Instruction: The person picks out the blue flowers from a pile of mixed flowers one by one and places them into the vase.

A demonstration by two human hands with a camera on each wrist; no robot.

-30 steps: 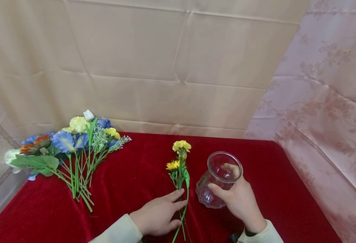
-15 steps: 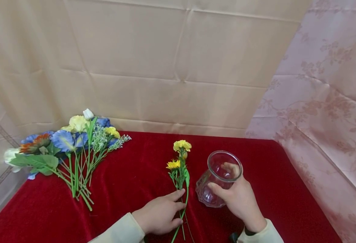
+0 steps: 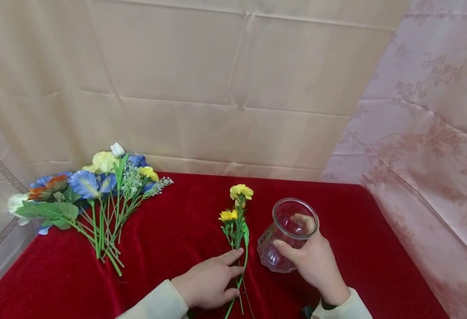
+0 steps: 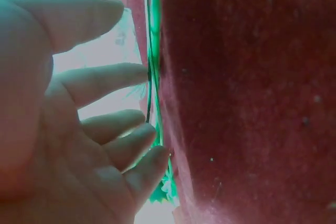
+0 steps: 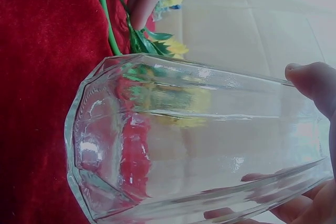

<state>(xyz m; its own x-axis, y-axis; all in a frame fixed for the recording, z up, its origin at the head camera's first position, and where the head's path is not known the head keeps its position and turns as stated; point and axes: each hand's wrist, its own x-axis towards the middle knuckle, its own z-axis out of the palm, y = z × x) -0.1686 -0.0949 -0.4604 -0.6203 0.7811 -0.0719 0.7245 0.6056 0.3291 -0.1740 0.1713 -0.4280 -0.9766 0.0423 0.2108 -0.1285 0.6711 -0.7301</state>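
My left hand [image 3: 207, 282] rests beside several green flower stems [image 3: 238, 243], palm toward them and fingers extended, fingertips touching the stems. The left wrist view shows the thumb apart from the stems [image 4: 155, 24]. Beyond the hand lie the stems' heads, a yellow carnation [image 3: 241, 192] and a smaller yellow flower [image 3: 228, 215]. To their right, my right hand [image 3: 318, 263] grips a clear glass vase [image 3: 271, 250] below its rim, thumb on the near side and fingers round the far side. Through its faceted glass wall [image 5: 173, 129] only blurred background colours show.
A heap of artificial flowers [image 3: 87, 186] in blue, white, orange and yellow lies at the left, stems toward me. Red velvet cloth [image 3: 177, 221] covers the table. A beige curtain [image 3: 217, 133] hangs behind, and a pink floral one [image 3: 428, 133] at the right.
The yellow carnation head has shifted very slightly right. Both hands and the vase stay in place.
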